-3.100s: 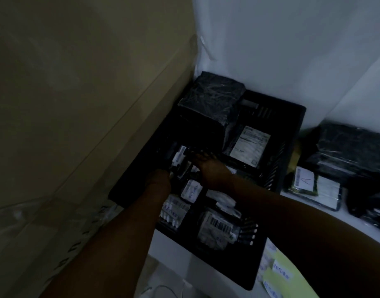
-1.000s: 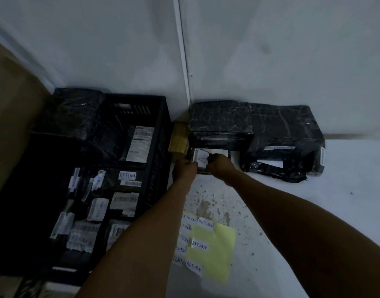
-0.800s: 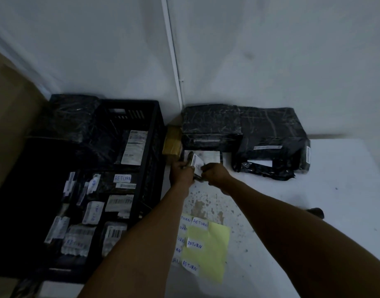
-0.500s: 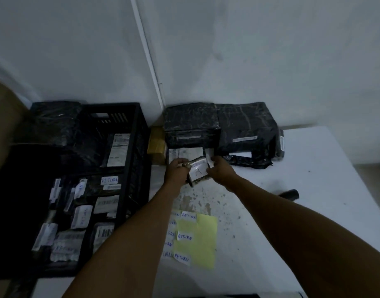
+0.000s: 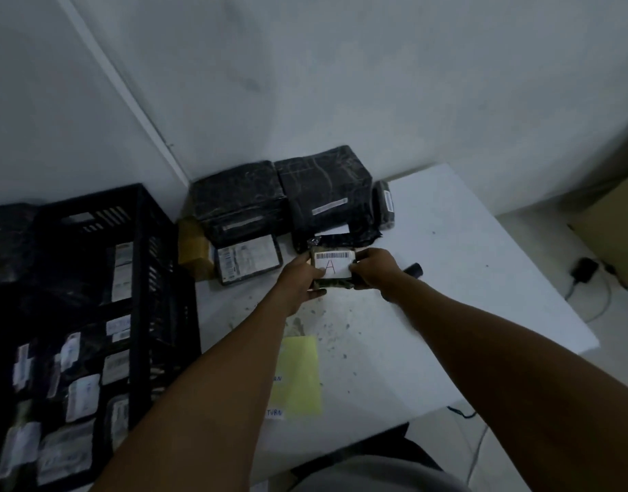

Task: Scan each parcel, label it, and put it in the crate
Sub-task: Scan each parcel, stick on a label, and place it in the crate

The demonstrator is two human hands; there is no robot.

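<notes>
I hold a small parcel (image 5: 333, 269) above the white table (image 5: 447, 278); its white label shows a barcode and a red letter A. My left hand (image 5: 300, 278) grips its left end and my right hand (image 5: 374, 269) grips its right end. The black crate (image 5: 153, 243) stands at the left with several labelled parcels inside. A black scanner (image 5: 413, 269) lies just right of my right hand, mostly hidden. A yellow sheet (image 5: 300, 378) with RETURN stickers lies near the table's front.
Large black-wrapped parcels (image 5: 323, 186) are stacked against the wall behind my hands, with a flat labelled parcel (image 5: 248, 259) in front of them. A brown box (image 5: 193, 243) sits beside the crate. A cardboard box (image 5: 618, 236) and cables lie on the floor at right.
Both hands left the crate, picked the small parcel from the stack by the wall and drew it toward me, turning its label face up. The view swung right.
</notes>
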